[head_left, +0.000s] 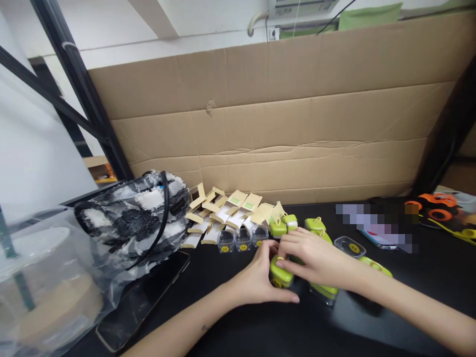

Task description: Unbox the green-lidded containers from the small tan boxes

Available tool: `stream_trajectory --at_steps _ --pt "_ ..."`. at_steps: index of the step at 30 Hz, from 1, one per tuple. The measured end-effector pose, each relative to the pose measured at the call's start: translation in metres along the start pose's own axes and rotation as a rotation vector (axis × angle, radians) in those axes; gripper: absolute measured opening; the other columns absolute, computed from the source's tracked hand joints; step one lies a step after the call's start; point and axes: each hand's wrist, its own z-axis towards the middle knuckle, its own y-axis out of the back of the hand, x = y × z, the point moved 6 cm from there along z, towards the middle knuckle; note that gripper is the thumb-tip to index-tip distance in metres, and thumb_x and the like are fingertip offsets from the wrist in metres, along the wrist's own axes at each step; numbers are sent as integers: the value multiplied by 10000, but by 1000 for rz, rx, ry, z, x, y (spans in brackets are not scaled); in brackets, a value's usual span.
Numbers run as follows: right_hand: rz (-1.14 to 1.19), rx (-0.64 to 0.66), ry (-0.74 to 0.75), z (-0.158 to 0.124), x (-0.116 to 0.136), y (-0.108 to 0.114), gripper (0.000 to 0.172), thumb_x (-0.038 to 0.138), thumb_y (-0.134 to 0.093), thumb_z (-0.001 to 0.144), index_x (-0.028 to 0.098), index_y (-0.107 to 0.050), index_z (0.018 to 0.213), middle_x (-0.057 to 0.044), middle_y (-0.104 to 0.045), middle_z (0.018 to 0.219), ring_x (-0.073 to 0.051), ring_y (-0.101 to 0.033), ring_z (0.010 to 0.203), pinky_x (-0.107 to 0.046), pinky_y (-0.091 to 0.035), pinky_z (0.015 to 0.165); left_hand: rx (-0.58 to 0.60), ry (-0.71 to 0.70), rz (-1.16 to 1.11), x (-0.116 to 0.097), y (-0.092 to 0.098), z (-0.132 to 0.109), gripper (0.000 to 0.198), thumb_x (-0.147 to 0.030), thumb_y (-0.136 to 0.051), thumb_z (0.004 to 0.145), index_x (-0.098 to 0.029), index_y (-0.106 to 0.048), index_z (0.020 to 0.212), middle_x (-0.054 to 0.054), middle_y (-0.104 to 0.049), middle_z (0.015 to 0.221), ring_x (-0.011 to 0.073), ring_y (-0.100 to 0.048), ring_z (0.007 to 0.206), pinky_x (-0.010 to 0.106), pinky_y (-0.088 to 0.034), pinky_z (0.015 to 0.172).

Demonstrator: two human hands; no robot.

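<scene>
Near the middle of the black table, a small lime-green case with a yellow round sticker on its front is between my two hands. My left hand cups it from the left, thumb stretched along the near side and fingers bent behind. From the right, my right hand grips its top with bent fingers, partly hiding it. Beside my right hand, more lime-green cases stand; one sits in a clear box under my wrist. Several clear plastic boxes with yellow stickers line up behind my left hand.
Opened small cardboard boxes are heaped at the back. A black-and-white shaggy bag, a dark phone-like slab and a plastic-wrapped tub fill the left. A clear lid and orange toy car are right. Cardboard walls the back.
</scene>
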Motion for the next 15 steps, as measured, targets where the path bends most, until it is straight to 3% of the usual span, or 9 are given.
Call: stream_trajectory --at_steps 5,8,11,15 --pt "25 -35 31 -2 4 3 215 282 -462 947 197 -587 794 -29 -625 752 -193 -574 748 -353 -395 760 74 -6 89 -10 11 1 611 -328 -790 639 -174 -447 1121 116 -514 1187 290 -500 1142 443 -400 989" --pt "52 -170 -19 1 -1 16 219 288 -457 944 205 -558 769 -24 -631 742 -192 -572 733 -357 -386 753 45 64 222 -12 23 0 649 -313 -834 574 -155 -479 1094 121 -535 1133 308 -528 1062 452 -429 930" --pt "108 -287 -132 5 -15 29 238 345 -475 936 213 -547 751 -23 -644 750 -188 -576 734 -341 -393 734 70 147 371 -17 35 -10 553 -276 -809 574 -163 -510 1026 88 -553 1043 286 -545 972 419 -460 857" --pt "84 -259 -185 12 -29 24 234 346 -503 923 215 -563 739 -9 -659 776 -176 -600 758 -336 -405 780 73 228 652 -24 61 -32 411 -247 -779 561 -202 -546 897 48 -522 978 292 -506 986 405 -446 850"
